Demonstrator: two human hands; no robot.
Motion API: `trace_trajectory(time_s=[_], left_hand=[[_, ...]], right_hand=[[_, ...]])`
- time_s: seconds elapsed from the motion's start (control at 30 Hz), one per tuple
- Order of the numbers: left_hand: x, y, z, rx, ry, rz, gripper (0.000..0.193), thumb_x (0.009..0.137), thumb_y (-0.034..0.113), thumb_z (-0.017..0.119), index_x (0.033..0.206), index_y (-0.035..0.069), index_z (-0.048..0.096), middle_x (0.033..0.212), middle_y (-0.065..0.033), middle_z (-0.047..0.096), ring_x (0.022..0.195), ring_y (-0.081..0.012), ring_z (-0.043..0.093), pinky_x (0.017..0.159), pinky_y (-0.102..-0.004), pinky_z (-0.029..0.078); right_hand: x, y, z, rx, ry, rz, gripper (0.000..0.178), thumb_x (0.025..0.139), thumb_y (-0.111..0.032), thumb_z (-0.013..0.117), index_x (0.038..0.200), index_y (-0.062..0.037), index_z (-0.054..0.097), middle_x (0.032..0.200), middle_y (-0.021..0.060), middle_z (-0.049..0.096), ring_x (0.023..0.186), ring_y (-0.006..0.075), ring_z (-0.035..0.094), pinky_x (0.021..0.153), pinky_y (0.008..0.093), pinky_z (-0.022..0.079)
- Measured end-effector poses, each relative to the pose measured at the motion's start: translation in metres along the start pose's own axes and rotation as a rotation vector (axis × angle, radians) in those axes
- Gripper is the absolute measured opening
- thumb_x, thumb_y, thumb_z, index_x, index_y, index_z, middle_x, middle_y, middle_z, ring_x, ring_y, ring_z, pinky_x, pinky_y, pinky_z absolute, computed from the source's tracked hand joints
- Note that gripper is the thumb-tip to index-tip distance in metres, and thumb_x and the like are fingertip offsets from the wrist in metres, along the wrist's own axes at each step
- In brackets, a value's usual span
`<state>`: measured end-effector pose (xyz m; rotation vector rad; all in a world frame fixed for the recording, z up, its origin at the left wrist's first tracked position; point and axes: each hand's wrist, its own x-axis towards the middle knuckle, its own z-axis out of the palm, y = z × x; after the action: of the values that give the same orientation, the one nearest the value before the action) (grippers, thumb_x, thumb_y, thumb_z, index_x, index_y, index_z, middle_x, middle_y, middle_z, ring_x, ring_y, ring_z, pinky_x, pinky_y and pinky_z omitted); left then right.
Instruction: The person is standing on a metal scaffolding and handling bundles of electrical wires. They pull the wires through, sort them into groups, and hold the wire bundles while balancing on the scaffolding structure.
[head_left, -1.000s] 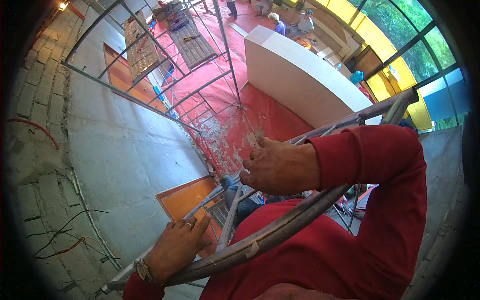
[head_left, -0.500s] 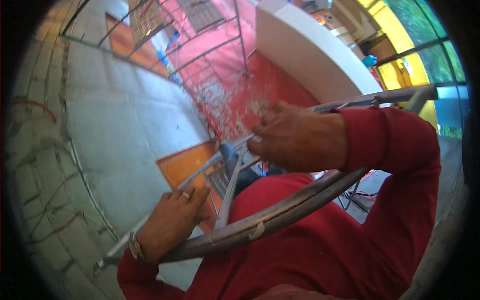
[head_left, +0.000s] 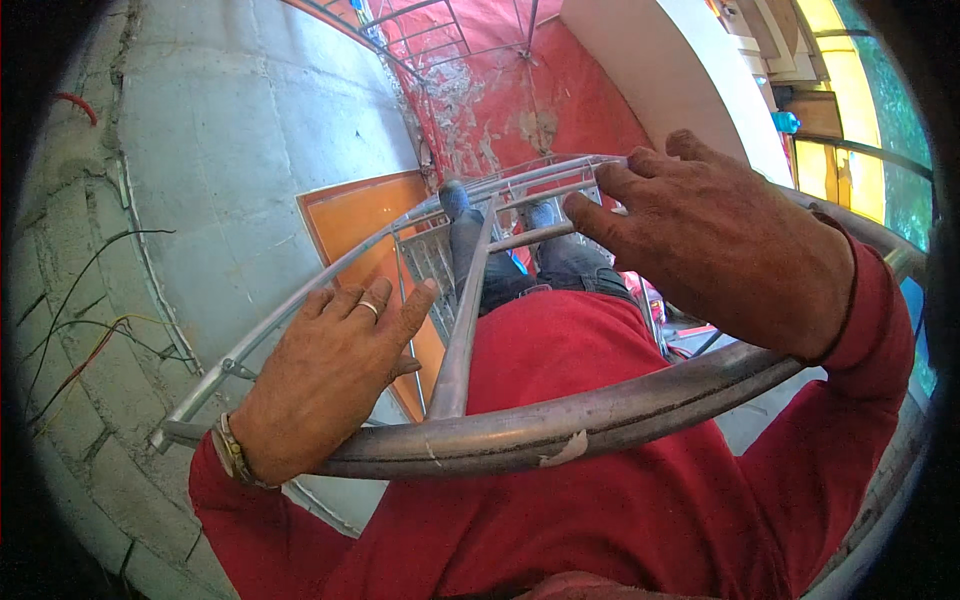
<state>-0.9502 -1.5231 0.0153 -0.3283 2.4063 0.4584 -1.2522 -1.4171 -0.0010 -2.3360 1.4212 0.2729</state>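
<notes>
A grey metal pipe frame, like a scaffold frame (head_left: 560, 420), curves across in front of my red-sleeved torso. Its nearest tube is thick, with a dark seam and a pale patch. My left hand (head_left: 330, 375), with a ring and a wrist band, lies by the left end of this tube, wrist against it, fingers spread and holding nothing. Above the frame's right side is my right hand (head_left: 720, 245), fingers apart and slightly bent, with nothing in it. Whether its fingertips touch the thin rungs (head_left: 545, 235) beneath them, I cannot tell.
My legs stand on perforated metal planks (head_left: 430, 260) within the frame. Below left are an orange panel (head_left: 375, 300) and a grey wall (head_left: 220, 200). Loose wires (head_left: 100, 340) stick out of the block wall. Another metal frame (head_left: 420, 30) stands ahead over a stained red floor (head_left: 590, 90).
My right hand has moved right and nearer, its fingers spreading. My left hand stays near the tube, shifted slightly left. The view has tilted, showing more of the pipe frame and my legs.
</notes>
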Motion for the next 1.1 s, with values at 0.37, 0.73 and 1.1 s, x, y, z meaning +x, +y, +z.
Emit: trace_trajectory(time_s=[0.37, 0.73, 1.1], left_hand=[[0.0023, -0.0027, 0.0011, -0.031, -0.006, -0.027, 0.069, 0.093, 0.03, 0.072, 0.153, 0.01, 0.044, 0.139, -0.0233, 0.058, 0.127, -0.0383, 0.059, 0.111, -0.0487, 0.044], [0.0056, -0.007, -0.004, -0.092, -0.058, -0.004, 0.069, 0.095, 0.031, 0.071, 0.153, 0.008, 0.042, 0.138, -0.0249, 0.058, 0.128, -0.038, 0.058, 0.11, -0.0489, 0.044], [0.0031, -0.0073, -0.0014, -0.077, -0.07, -0.017, 0.063, 0.095, 0.033, 0.069, 0.149, 0.007, 0.047, 0.139, -0.0248, 0.059, 0.129, -0.0381, 0.058, 0.11, -0.0492, 0.043]], right_hand=[[0.0046, 0.0022, -0.0052, 0.065, -0.055, 0.051, 0.041, 0.094, -0.014, 0.072, 0.132, -0.0038, 0.06, 0.121, 0.017, 0.068, 0.114, 0.0274, 0.066, 0.099, 0.0423, 0.048], [0.0044, 0.0017, -0.0064, 0.045, -0.068, 0.063, 0.043, 0.093, -0.008, 0.069, 0.134, -0.0029, 0.059, 0.122, 0.015, 0.067, 0.116, 0.0267, 0.065, 0.102, 0.0431, 0.048], [0.0061, 0.0014, -0.0086, 0.07, -0.143, 0.038, 0.043, 0.096, -0.011, 0.066, 0.137, -0.0027, 0.057, 0.125, 0.0168, 0.065, 0.12, 0.0275, 0.064, 0.103, 0.0438, 0.047]])
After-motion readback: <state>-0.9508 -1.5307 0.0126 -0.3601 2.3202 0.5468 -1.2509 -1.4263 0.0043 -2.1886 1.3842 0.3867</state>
